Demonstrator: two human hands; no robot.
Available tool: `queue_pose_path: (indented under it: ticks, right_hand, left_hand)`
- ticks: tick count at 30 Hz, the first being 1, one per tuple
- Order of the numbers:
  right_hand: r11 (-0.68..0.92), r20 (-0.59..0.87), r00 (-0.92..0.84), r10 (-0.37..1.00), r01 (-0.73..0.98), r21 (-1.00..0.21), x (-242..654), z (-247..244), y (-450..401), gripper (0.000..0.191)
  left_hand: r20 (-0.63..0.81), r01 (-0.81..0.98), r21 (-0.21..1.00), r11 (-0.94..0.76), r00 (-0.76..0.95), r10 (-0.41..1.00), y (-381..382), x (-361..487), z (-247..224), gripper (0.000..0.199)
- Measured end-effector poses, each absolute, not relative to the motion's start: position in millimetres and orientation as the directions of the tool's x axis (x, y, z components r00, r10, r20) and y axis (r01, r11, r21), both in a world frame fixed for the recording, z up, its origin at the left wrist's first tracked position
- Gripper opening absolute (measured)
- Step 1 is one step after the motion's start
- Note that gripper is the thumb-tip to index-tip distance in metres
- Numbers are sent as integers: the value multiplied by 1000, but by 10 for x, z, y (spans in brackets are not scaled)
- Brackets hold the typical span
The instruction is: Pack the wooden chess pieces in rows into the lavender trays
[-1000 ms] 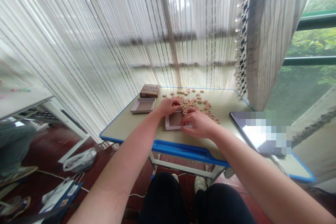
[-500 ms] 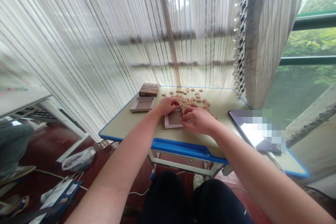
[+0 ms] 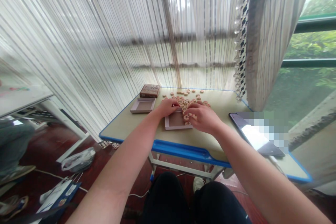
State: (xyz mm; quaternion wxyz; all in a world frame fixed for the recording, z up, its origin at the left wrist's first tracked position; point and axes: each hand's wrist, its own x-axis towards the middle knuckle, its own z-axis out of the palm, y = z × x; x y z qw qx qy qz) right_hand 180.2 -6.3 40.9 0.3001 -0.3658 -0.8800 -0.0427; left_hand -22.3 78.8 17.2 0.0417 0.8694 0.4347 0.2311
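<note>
Two hands at a shallow tray [image 3: 174, 119] of round wooden discs [image 3: 186, 102].
The left hand [image 3: 169, 107] is partly curled at the tray's far left side – whether it grips the rim, I cannot tell. The right hand [image 3: 204, 117], half open with bent fingers, is over the tray's right side, beside a few discs there; any hold is unclear. More discs lie heaped and scattered beyond – a second tray [image 3: 143, 106] sits left, near a brown box [image 3: 149, 90].
</note>
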Motion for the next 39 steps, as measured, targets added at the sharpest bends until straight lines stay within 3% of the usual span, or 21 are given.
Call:
queue_pose_path:
  ticks: [4,7,13,16,21,30,39]
  right_hand:
    - [601,695,-269,667,745,-288,1958,407,94,27]
    - [507,703,-108,703,770,-388,2055,341,233,32]
    - [346,552,-41,833,817,-461,2088,181,424,32]
    - [340,551,-40,834,823,-455,2088,146,455,31]
    - [359,578,-50,814,826,-434,2105,119,462,29]
    - [371,567,-93,818,839,-398,2022,156,446,23]
    - [286,492,-51,869,864,-415,2056,181,448,28]
  left_hand:
    - [314,752,205,-626,556,770,706,-208,231,40]
    - [282,756,139,-640,589,757,672,-218,250,56]
    - [172,789,138,-599,576,799,624,-241,259,85]
    - [111,785,185,-592,582,806,575,-229,274,98]
    - [72,775,231,-589,590,804,522,-186,279,102]
    - [60,802,194,-566,566,822,503,-133,254,102]
    - [98,765,266,-586,584,806,525,-178,306,97]
